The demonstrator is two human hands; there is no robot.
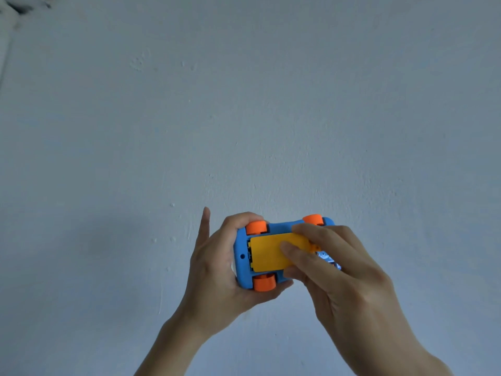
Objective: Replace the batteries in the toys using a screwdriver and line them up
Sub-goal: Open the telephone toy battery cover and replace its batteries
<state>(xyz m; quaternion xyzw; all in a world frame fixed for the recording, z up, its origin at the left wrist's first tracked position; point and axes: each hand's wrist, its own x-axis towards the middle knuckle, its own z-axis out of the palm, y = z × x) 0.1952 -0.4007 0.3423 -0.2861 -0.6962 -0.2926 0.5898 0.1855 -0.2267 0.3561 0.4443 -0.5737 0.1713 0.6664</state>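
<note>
A blue toy car (279, 229) with orange wheels (264, 283) is held upside down in the air, its underside facing me. My left hand (217, 270) grips the car's left end, fingers curled round it and one finger pointing up. A yellow battery cover (267, 253) lies over the compartment, slightly askew, with a dark gap at its left edge. My right hand (336, 267) pinches the cover's right end, its fingers lying on the cover's face. No screwdriver or battery is in sight.
Behind the hands is a plain pale blue-grey wall (244, 104) with small bumps. A darker smudge (21, 6) sits in the top left corner. No table or other toy shows.
</note>
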